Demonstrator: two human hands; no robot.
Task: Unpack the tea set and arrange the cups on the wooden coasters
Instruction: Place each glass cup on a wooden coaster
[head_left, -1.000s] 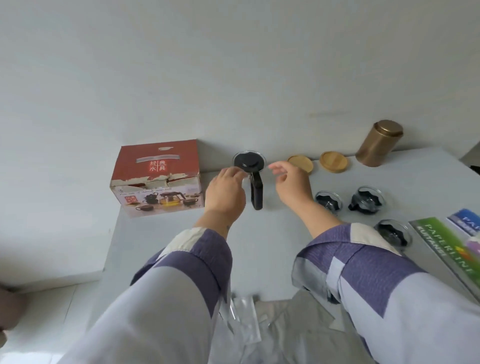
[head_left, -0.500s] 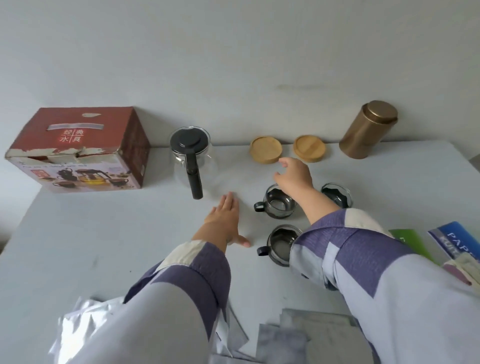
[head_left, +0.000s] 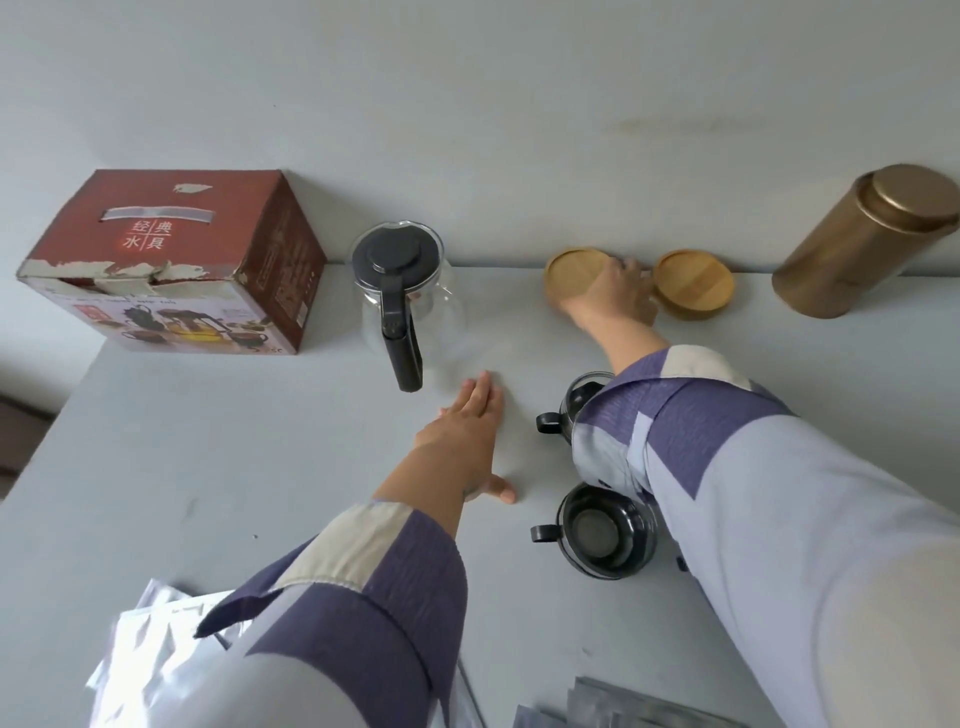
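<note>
right hand (head_left: 615, 296) grips coaster (head_left: 574, 273); box (head_left: 171, 260) reads 经典水具.

Far left: box (head_left: 171, 265) on the desk (head_left: 208, 467)
Right of box: teapot (head_left: 405, 291)
Far right: two coasters (head_left: 576, 273) (head_left: 693, 283), then tin (head_left: 867, 244)
Near right: two cups (head_left: 605, 530) (head_left: 574, 402)

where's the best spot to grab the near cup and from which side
Pinch the black handle of the near cup. It sticks out leftward, toward the left hand lying flat on the table, so come from the left; the right sleeve likely blocks the other side.
</note>
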